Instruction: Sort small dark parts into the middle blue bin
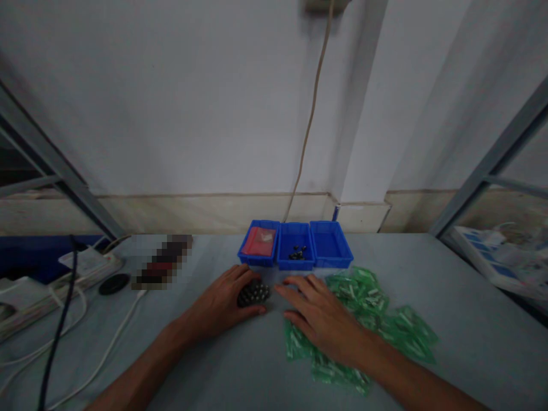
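My left hand is curled round the side of a tight bunch of small dark metal parts with shiny round ends, thumb in front and fingers behind. The fingers partly cover the bunch, which is at the table surface. Just to its right, my right hand is open, fingers apart, with nothing visible in it. Under and beside the right hand lie several green plastic bags with small pale and metallic pieces inside.
Behind the hands stand three blue bins: the left bin with a red packet, the middle bin with small dark parts, and the right bin. A white cable, black disc and power strip are left.
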Tool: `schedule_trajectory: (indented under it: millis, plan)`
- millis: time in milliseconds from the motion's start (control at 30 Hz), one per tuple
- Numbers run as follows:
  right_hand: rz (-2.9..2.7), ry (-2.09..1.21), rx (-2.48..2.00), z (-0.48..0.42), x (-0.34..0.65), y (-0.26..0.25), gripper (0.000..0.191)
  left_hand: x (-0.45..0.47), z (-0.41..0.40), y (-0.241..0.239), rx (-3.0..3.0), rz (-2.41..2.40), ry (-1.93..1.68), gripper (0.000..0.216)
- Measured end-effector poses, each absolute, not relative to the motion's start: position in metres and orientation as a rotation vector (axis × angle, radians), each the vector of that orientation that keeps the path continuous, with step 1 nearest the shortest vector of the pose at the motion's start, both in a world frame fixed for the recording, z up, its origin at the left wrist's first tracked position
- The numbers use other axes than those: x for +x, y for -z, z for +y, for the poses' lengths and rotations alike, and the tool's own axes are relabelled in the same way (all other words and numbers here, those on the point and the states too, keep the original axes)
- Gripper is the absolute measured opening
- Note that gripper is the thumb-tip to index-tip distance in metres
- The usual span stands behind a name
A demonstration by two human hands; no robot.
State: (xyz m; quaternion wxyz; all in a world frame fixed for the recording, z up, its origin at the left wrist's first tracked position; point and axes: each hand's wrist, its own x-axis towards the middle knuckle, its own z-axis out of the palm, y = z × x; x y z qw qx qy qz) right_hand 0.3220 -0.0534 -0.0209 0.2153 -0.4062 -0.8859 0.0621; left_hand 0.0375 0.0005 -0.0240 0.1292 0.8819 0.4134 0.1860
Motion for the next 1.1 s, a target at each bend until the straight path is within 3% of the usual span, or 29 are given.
schedule_trajectory:
  millis: [333,467,633,733,900,1100]
  plan:
    - [-2.547,-0.176,-1.093,-0.05,0.316,0.022,0.059,0.042,-0.003,0.026,2.58,1.14,-0.585,0.035]
    - [-2.535,-0.152,-1.107,-0.051,0.315,0.023,0.046,0.043,-0.004,0.024,2.578,1.159,-0.557,0.034]
    - [-2.526,-0.003,-1.123,-0.047,0.316,0.029,0.012,0.044,-0.005,0.021,2.573,1.176,-0.524,0.035]
    - [-2.454,-0.079,-1.144,-0.047,0.318,0.03,0.008,0.044,-0.005,0.02,2.58,1.168,-0.527,0.035]
    - [-2.098,-0.382,-1.216,-0.045,0.323,0.028,0.018,0.045,-0.006,0.019,2.58,1.16,-0.522,0.033]
    - [-1.73,-0.604,-1.339,-0.039,0.329,0.03,0.004,0.044,-0.007,0.02,2.592,1.147,-0.527,0.032]
